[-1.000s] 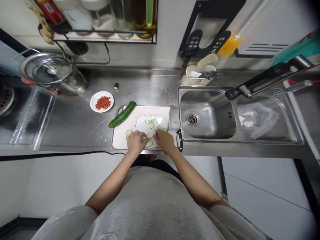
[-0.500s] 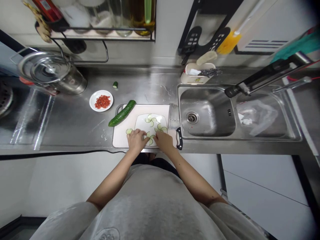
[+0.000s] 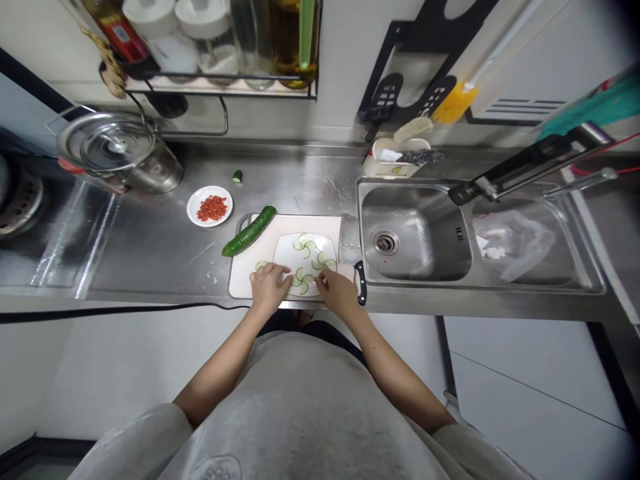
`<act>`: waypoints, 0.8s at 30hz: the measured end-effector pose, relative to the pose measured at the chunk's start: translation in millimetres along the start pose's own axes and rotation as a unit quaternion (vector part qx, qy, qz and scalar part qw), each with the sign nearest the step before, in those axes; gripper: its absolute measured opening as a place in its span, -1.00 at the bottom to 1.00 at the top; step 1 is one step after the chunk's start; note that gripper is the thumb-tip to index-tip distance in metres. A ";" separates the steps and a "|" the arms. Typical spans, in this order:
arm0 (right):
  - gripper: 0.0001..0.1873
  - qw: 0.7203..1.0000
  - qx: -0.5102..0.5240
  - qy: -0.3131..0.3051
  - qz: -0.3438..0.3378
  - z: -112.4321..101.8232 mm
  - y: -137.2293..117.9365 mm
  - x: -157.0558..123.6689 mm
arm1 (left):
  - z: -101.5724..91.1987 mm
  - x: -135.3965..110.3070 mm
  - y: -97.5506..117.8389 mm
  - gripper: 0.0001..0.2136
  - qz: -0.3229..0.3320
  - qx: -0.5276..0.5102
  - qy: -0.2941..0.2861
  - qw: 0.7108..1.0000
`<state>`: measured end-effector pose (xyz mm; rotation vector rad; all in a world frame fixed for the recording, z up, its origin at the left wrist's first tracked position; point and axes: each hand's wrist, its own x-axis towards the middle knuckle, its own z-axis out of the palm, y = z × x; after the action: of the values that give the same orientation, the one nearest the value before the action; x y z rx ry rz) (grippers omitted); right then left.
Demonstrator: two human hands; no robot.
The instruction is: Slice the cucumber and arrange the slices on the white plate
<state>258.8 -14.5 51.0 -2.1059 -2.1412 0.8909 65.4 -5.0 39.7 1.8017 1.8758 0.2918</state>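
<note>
Head view: we've got both hands low over the white plate (image 3: 285,252), which sits on the pale cutting board (image 3: 241,280) at the near edge of the steel bench (image 3: 155,250). Left hand (image 3: 269,288) is at the plate's near-left side, fingers curled, thumb and index slightly parted; we can't tell if a thin piece sits between them. Right hand (image 3: 339,292) is at the near-right side, thumb and fingertips close together; same story, too small to confirm a grip. Cucumber slices (image 3: 303,280) lie on the plate in three curved groups: one far, one right, one near, the last between our hands. More pale green slice shows on the board just left of the plate, beside the left hand. Whole cucumber (image 3: 249,232) lies slanted over the board's far-left corner. Knife (image 3: 361,283) is at the board's right end, black handle toward us. Farther left on the bench, a round white dish (image 3: 192,217) carries red bits (image 3: 212,208), with a cucumber stub (image 3: 237,176) just beyond it. Lidded steel pot (image 3: 160,167) stands far left; double sink (image 3: 416,230) is right of the board.
</note>
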 end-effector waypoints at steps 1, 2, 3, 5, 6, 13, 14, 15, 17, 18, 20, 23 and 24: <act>-0.74 1.000 0.006 0.008 0.003 -1.7 3.3 -1.9 | -2.6 -1.1 -5.5 -0.81 -0.009 -0.003 0.009 1.000; -0.75 1.000 0.013 0.014 0.007 -3.3 6.7 -3.6 | -5.1 -2.2 -11.7 -0.82 -0.021 -0.004 0.021 1.000; -0.76 1.000 0.019 0.019 0.011 -4.6 10.1 -5.3 | -7.6 -3.1 -18.4 -0.82 -0.036 -0.003 0.032 0.999; -0.77 0.999 0.031 0.024 0.016 -6.5 16.2 -8.4 | -12.4 -4.8 -32.0 -0.82 -0.067 0.002 0.052 0.996; -0.77 0.999 0.036 0.028 0.015 -7.0 18.6 -9.8 | -14.6 -5.3 -38.3 -0.83 -0.082 0.006 0.060 0.995; -0.71 0.998 0.055 0.037 -0.005 -7.6 18.2 -15.0 | -16.3 0.6 -59.1 -0.77 -0.147 0.023 0.064 0.987; -0.71 0.998 0.056 0.036 -0.008 -8.0 16.7 -15.2 | -14.3 2.7 -58.9 -0.75 -0.151 0.027 0.061 0.986; -0.70 0.998 0.058 0.036 -0.011 -8.5 15.1 -15.3 | -12.1 4.7 -58.3 -0.74 -0.154 0.030 0.059 0.986; -0.70 0.997 0.060 0.038 -0.017 -9.7 12.8 -15.5 | -7.9 8.5 -56.3 -0.71 -0.157 0.034 0.060 0.985; -0.69 0.997 0.060 0.039 -0.019 -10.3 12.1 -15.6 | -6.4 10.1 -55.4 -0.71 -0.159 0.034 0.061 0.985; -0.68 0.997 0.060 0.041 -0.024 -11.0 12.0 -15.8 | -4.5 12.2 -54.0 -0.73 -0.160 0.033 0.062 0.985; -0.68 0.997 0.057 0.042 -0.030 -10.3 13.7 -15.8 | -3.5 13.4 -54.1 -0.79 -0.148 0.023 0.067 0.986; -0.68 0.997 0.056 0.044 -0.033 -9.6 14.2 -15.6 | -3.0 13.5 -54.6 -0.82 -0.139 0.015 0.073 0.988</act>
<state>277.0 -26.1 59.3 -1.9720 -2.0554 0.8728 16.9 3.7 12.4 1.5473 2.2136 0.3002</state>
